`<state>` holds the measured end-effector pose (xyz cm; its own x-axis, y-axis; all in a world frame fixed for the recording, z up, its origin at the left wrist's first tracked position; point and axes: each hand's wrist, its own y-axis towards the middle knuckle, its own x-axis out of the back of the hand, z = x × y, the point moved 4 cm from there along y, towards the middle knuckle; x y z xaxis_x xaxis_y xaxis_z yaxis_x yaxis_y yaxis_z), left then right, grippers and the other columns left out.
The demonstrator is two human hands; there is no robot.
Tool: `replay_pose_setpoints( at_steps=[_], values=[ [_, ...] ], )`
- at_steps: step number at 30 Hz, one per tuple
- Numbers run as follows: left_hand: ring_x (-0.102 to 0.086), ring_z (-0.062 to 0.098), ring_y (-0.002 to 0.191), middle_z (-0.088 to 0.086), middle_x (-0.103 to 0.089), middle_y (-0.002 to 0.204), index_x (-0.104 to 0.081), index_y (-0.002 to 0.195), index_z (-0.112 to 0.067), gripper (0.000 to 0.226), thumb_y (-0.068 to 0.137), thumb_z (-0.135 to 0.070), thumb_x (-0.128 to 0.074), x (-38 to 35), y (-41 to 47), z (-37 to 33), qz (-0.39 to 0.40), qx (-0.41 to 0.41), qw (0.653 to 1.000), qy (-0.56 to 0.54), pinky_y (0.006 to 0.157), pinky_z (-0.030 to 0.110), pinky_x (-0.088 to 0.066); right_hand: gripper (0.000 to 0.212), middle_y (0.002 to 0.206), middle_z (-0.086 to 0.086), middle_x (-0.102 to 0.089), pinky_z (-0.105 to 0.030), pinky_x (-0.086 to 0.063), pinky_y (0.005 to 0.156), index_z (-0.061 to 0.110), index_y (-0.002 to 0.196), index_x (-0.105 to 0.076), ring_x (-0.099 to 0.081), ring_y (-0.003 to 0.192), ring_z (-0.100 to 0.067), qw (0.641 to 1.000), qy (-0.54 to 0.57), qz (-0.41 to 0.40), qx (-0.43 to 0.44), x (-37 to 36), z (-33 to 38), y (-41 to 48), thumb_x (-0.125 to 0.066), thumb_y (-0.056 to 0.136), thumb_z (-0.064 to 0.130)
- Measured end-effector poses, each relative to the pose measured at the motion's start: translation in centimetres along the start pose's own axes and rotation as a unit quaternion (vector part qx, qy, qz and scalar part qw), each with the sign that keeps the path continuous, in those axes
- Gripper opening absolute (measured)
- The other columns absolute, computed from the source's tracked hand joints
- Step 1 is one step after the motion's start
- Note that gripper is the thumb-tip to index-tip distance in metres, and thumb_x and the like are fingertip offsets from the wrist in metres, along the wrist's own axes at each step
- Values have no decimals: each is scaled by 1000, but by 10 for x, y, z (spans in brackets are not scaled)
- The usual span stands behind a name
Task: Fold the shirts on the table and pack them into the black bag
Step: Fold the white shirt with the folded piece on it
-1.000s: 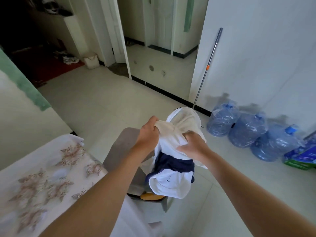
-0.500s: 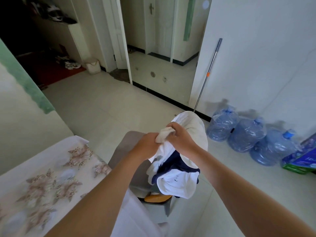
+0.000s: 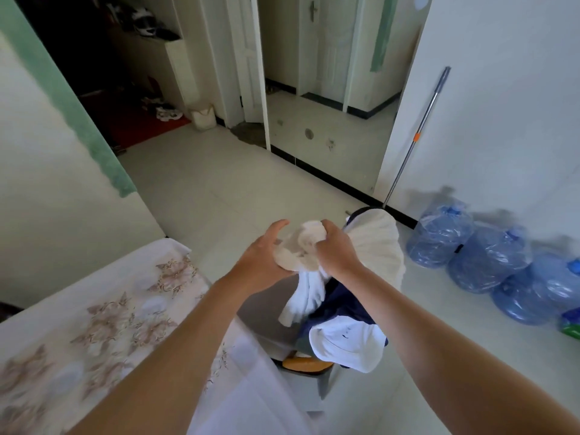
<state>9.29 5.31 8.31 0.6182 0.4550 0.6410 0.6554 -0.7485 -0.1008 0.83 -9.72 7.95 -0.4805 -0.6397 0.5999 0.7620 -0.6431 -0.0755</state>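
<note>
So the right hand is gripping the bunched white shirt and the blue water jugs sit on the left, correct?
No, the head view shows the blue water jugs on the right, not the left. The right hand does grip the bunched white shirt.
</note>
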Motion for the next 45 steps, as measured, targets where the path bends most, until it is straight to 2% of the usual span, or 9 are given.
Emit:
replay_pose_setpoints(
  at_steps=[5,13,18,27,32,36,39,42,45],
  values=[
    [-53,16,69,-6,-59,74,-60,81,-25,35,80,5,-43,56,-28,2,-88,15,996,12,50,9,-36,16,90,5,-64,-36,-50,73,21,102,-54,-61,84,-19,990,-18,56,132,-30,73,-19,-50,87,26],
    [-56,21,91,5,-60,104,-64,111,-14,38,80,5,-54,213,-101,39,-325,8,945,24,73,26,-41,48,98,1,-57,-29,-47,69,21,109,-55,-55,88,-17,965,-30,134,225,-101,189,-63,-44,71,-5],
    [-47,17,93,7,-45,115,-62,111,-6,38,77,10,-55,264,-183,90,-365,4,927,92,82,27,-41,52,95,-2,-55,-29,-42,68,14,111,-61,-52,87,-19,949,-56,147,274,-183,237,-106,-43,69,-12],
    [-57,19,86,3,-65,110,-66,117,-21,44,92,6,-42,200,-292,278,-56,244,956,154,70,24,-44,55,130,-7,-62,-24,-49,73,16,141,-52,-63,99,-21,895,-256,327,162,-326,138,-175,-41,91,-4],
    [-58,20,110,-2,-55,135,-52,137,-32,49,91,-21,-64,151,-307,322,148,288,933,158,85,26,-47,50,123,-11,-64,-26,-51,76,11,135,-56,-63,99,-22,911,-234,331,74,-339,102,-182,-38,90,-1],
    [-55,27,123,0,-47,143,-38,147,-36,82,76,-48,-77,113,-313,323,403,378,832,51,101,39,-49,34,83,-18,-64,-41,-60,77,1,121,-55,-66,53,-20,743,-323,580,-88,-339,83,-214,-41,91,5],
    [-67,17,103,-9,-68,115,-57,133,-31,57,84,-56,-68,105,-291,322,396,383,835,-18,90,31,-52,37,94,-9,-73,-40,-54,88,10,119,-65,-71,70,-20,667,-359,646,-89,-341,74,-202,-56,87,27],
    [-68,13,97,-8,-70,109,-66,119,-23,26,97,-34,-57,118,-242,330,151,317,936,30,86,30,-55,33,107,-5,-73,-29,-50,68,20,122,-63,-66,76,-19,763,-223,601,-81,-350,78,-161,-53,94,34],
    [-60,21,111,4,-60,129,-63,121,-21,27,101,-14,-46,129,-201,338,-84,281,955,44,90,30,-49,26,110,0,-70,-21,-49,70,20,110,-66,-64,88,-12,893,-195,401,67,-351,83,-105,-47,96,11]
  ],
)
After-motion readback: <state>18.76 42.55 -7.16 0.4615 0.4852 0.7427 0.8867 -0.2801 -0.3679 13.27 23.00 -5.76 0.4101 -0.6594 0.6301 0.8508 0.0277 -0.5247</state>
